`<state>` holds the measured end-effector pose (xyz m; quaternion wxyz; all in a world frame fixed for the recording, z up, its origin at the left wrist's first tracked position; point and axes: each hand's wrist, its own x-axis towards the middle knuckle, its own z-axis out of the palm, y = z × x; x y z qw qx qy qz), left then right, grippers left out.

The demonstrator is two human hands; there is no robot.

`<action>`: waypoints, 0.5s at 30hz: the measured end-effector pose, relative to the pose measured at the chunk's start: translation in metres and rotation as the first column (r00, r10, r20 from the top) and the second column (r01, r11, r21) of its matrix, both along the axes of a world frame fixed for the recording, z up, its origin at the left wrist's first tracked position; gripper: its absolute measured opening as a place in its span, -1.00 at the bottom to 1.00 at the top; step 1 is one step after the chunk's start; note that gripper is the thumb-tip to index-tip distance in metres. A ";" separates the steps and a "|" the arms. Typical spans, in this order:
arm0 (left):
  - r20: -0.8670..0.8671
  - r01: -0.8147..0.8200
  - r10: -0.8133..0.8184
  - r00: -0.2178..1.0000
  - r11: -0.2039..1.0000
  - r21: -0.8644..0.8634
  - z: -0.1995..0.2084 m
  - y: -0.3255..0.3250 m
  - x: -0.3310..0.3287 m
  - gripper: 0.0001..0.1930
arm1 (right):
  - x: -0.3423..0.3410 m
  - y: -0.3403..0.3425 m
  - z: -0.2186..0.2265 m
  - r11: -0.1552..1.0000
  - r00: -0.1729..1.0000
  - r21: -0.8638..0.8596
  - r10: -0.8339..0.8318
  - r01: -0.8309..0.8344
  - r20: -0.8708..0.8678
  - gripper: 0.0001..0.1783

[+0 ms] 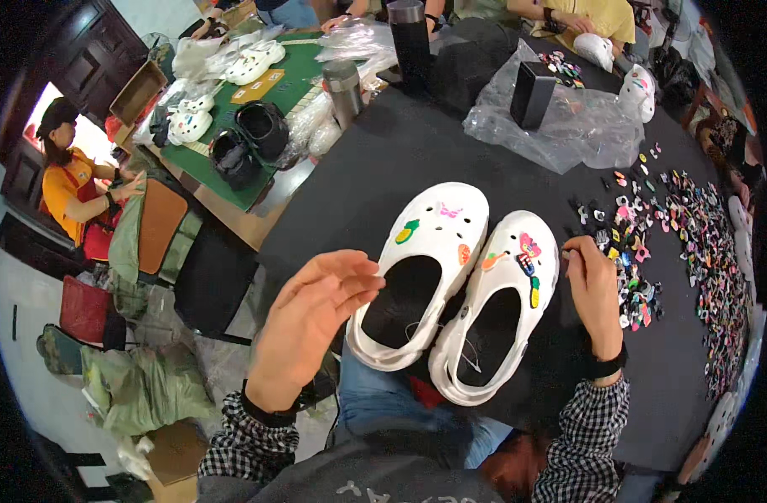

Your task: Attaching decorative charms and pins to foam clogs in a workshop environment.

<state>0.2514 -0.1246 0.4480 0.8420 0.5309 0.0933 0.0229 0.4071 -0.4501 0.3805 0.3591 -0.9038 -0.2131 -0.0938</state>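
Black cloth is covering the table (383,159) where the person is working, and a green mat (295,71) is lying toward the far left corner beside other clogs, both white and black. 2 white clogs (463,285) are sitting side by side at the near edge of the table, toes pointing away from the person and heels toward the body. The left clog (425,251) is carrying small coloured charms on its toe (a pink one, a yellow-green one and an orange one), and the right clog (509,293) is wearing several more along its top. The left hand (312,314) is hovering just beside the left clog, at its outer side, with the fingers (350,272) loosely spread and holding nothing. The right hand (593,289) is resting at the outer side of the right clog, its fingertips pinched together near the toe; whether a charm is between them is too small to tell. Just beyond that hand, a wide scatter of loose colourful charms (685,226) is spreading toward the right edge of the table. Crumpled clear plastic (568,126) with a dark box (532,94) on it is lying toward the far right, and 2 dark tumblers are standing at the far edge.
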 end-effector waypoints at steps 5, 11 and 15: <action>0.022 0.070 -0.070 0.997 0.998 -0.001 -0.002 -0.009 0.004 -0.64 | 0.000 0.001 0.000 0.999 0.999 0.026 -0.023 0.024 -0.035 -0.90; 0.019 0.079 -0.078 0.997 0.996 -0.031 -0.001 -0.024 0.011 -0.60 | 0.002 0.000 -0.004 0.996 0.999 0.088 -0.022 0.018 0.040 -0.86; -0.025 0.094 -0.096 0.995 0.992 -0.079 -0.006 -0.027 0.015 -0.66 | 0.000 -0.001 -0.003 0.994 0.998 0.094 -0.047 0.050 -0.032 -0.88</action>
